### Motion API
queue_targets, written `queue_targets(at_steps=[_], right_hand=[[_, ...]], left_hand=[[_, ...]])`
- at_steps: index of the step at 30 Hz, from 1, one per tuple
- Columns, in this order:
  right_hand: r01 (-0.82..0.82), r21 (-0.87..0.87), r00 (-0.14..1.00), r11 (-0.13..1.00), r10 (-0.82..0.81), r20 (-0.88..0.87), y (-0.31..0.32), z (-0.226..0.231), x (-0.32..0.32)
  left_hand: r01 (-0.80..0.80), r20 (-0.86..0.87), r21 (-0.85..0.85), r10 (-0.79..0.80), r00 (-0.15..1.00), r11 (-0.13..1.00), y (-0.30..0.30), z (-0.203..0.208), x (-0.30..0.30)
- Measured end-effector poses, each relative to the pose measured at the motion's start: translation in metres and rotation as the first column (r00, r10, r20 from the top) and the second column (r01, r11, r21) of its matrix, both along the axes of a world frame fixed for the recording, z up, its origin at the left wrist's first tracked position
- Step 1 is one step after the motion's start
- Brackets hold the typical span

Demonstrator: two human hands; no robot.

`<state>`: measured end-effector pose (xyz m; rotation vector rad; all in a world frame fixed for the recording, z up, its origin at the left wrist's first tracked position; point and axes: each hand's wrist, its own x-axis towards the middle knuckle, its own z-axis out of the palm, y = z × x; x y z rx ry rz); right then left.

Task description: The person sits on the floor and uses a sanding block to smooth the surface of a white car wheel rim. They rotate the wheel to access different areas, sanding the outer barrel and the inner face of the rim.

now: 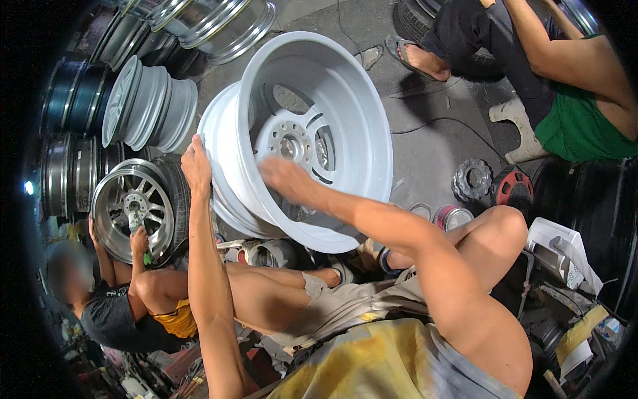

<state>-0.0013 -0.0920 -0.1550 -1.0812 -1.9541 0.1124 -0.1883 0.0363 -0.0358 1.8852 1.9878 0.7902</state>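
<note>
A large pale grey wheel rim (319, 50) stands on its tread side in front of me, its wide hollow barrel turned toward the right. My left hand (196, 166) grips its left edge, with the fingers wrapped over the flange. Inside the barrel's near opening, my right hand (286, 179) is smeared by motion near the hub and spokes. Whether it holds anything, or touches the inner wall, I cannot make out.
At left, a co-worker holds a brush to a silver wheel (135, 203) with a tyre. Stacked rims (149, 103) stand behind. Another person in green sits at upper right on a pale stool (515, 123). A cable (438, 120) crosses the floor. Tins (453, 217) stand near my knee.
</note>
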Motion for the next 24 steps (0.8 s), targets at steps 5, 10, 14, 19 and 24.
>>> queue_targets(at_steps=[5, 10, 14, 19, 24], right_hand=[[-0.226, -0.302, 0.912, 0.926, 0.31, 0.269, -0.066, -0.07, 0.075], [-0.188, 0.222, 0.96, 0.957, 0.131, 0.246, 0.001, 0.014, 0.064], [-0.049, 0.147, 0.997, 0.988, 0.056, -0.043, 0.074, -0.003, 0.061], [0.191, -0.578, 0.729, 0.793, -0.509, -0.458, 0.097, -0.104, 0.092], [0.192, -0.919, 0.497, 0.343, -0.842, -0.211, 0.001, -0.126, 0.033]], left_hand=[[0.033, -0.01, -0.034, -0.033, 0.999, 0.999, -0.002, 0.005, 0.01], [0.019, -0.049, -0.06, -0.022, 0.999, 0.998, 0.002, 0.004, 0.003], [-0.011, 0.004, -0.022, 0.011, 1.0, 1.0, -0.004, 0.005, 0.01], [0.021, -0.026, -0.013, -0.021, 0.999, 1.0, 0.003, 0.005, 0.016], [-0.021, -0.089, -0.021, 0.019, 0.996, 1.0, -0.006, 0.008, 0.012]])
